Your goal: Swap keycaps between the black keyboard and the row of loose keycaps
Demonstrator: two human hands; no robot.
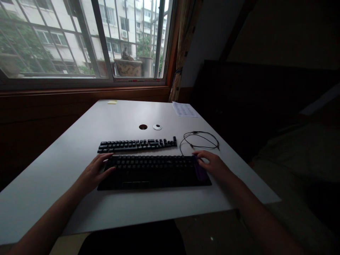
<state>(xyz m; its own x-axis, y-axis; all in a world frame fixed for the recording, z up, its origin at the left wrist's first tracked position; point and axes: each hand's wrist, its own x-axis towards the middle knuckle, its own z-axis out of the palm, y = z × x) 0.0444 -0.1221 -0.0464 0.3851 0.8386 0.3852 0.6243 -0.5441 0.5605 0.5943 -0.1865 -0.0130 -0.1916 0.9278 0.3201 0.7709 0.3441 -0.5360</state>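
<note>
A black keyboard [156, 179] lies on the white table in front of me. Its upper rows carry keys, while its front part is dark with little detail. My left hand [97, 171] grips the keyboard's left end, fingertips at the back corner and thumb over the keys. At the right end, a purple cloth [200, 171] drapes over the keyboard, pinched between the thumb and fingers of my right hand [209, 163]. Just behind the keyboard, loose black keycaps [136, 144] are lined up in rows.
A thin black cable [204, 146] curls on the table [79, 141] at right. Farther back are a round hole [143, 126], its white cover [157, 127], a printed sheet [185, 109] and yellow paper [112, 102]. A barred window [132, 42] stands behind.
</note>
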